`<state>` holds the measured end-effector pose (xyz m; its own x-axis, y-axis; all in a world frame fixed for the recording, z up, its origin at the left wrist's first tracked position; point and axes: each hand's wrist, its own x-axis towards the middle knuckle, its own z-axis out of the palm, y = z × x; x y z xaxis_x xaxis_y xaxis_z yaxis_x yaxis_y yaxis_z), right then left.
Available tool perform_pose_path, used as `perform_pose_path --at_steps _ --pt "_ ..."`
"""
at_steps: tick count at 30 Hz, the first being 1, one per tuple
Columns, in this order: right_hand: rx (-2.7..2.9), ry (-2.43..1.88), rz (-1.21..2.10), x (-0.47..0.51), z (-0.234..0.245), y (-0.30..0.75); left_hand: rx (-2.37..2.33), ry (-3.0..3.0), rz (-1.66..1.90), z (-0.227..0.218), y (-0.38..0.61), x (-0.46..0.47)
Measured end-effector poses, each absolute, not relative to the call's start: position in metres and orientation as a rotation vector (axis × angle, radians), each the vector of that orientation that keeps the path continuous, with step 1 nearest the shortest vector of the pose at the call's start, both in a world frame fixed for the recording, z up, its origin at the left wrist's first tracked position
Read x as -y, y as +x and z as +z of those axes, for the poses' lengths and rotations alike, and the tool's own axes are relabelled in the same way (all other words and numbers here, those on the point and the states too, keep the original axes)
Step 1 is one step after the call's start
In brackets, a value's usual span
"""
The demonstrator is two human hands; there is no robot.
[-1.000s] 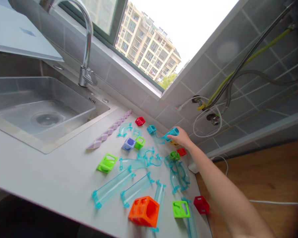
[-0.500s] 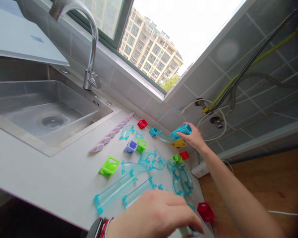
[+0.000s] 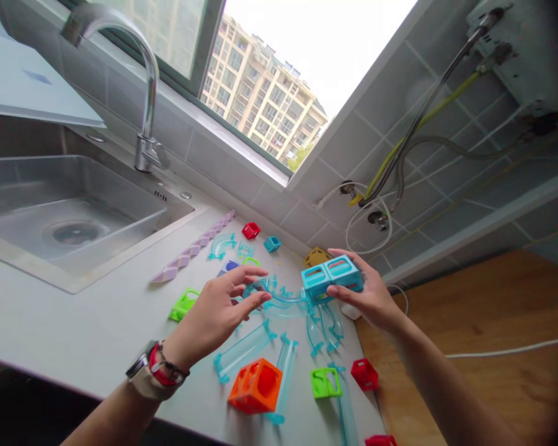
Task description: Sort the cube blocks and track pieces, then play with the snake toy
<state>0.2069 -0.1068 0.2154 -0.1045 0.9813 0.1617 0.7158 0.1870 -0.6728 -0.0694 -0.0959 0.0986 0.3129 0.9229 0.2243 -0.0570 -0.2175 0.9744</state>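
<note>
My right hand (image 3: 360, 288) is closed around a light-blue double block (image 3: 331, 277), raised above the counter. From its left side a clear blue curved track piece (image 3: 286, 298) reaches toward my left hand (image 3: 227, 303). The left thumb and fingers are apart around the far end of that track; I see no firm grip on it. Beneath the hands lie clear straight track pieces (image 3: 248, 348) and curved ones (image 3: 325, 325). An orange block (image 3: 255, 387) and a green block (image 3: 326, 383) sit nearer to me. A second green block (image 3: 183, 305) is partly behind my left hand.
A steel sink (image 3: 134, 226) with a faucet (image 3: 151, 105) is at left. Toward the wall lie a purple patterned strip (image 3: 193, 251), a red block (image 3: 250, 230), a small blue block (image 3: 272, 244) and a yellow block (image 3: 317, 256). Another red block (image 3: 364, 374) lies at the right edge.
My right hand has brought the blue double block and its track nearer to me. My left hand has moved up and left from the bottom, and the orange block has come into view.
</note>
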Motion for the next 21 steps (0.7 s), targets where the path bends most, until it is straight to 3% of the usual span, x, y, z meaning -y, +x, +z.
perform_pose_path --at_steps 6,21 --pt "1.720 -1.669 0.469 0.085 0.204 0.229 -1.024 1.777 1.200 0.096 -0.074 0.096" --pt "1.528 -1.862 0.546 -0.007 0.139 0.251 -1.087 2.146 0.912 0.049 -0.044 0.086"
